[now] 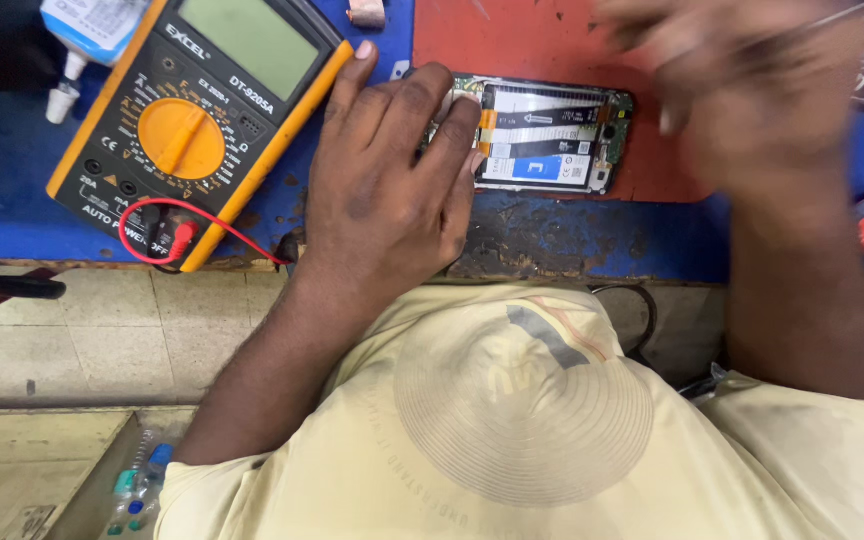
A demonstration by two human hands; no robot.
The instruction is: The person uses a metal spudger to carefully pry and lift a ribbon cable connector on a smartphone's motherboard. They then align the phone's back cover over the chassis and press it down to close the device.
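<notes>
Nearest us, our left hand (382,190) lies flat on the blue surface (12,170), fingers spread, fingertips (457,120) pressing the left end of the opened phone (542,135). Phone lies back up, long axis left to right. Right hand (752,90) is above its right end, blurred; we cannot tell its grip. Multimeter (202,120) sits far left.
</notes>
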